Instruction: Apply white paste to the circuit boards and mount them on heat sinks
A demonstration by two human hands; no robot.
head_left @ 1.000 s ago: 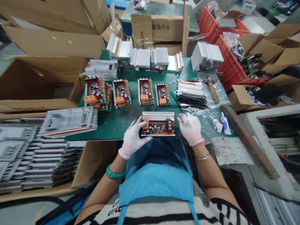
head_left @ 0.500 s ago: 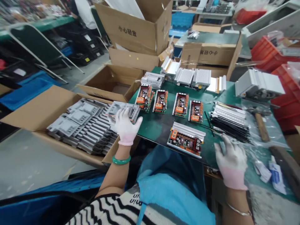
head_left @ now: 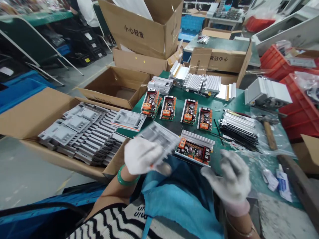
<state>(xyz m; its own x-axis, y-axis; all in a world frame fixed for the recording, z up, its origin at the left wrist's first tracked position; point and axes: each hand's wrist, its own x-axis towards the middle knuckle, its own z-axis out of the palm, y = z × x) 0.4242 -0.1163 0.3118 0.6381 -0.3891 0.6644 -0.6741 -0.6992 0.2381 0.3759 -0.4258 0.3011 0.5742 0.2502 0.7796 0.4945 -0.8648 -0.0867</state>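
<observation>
My gloved left hand (head_left: 143, 156) grips a grey plastic cover (head_left: 161, 137) by its near side, tilted and blurred by motion, over the table's front edge. Just right of it lies a circuit board in an aluminium housing (head_left: 194, 148). My gloved right hand (head_left: 230, 179) is held to the right of that board, thumb apart from the fingers, with nothing in it. Another grey cover (head_left: 129, 119) rests at the table's left edge. Farther back, several orange-and-black circuit boards (head_left: 168, 108) stand in a row on the green table (head_left: 159, 132).
On my left is a cardboard box (head_left: 62, 159) filled with grey covers. Finned heat sinks (head_left: 211, 84) line the back of the table. To the right lie a bundle of metal strips (head_left: 239, 127), a hammer (head_left: 269, 134) and a glue tube (head_left: 284, 184).
My left hand has lifted a grey cover off the one beneath and brought it right, toward the housed board. My right hand has shifted left and nearer to me.
</observation>
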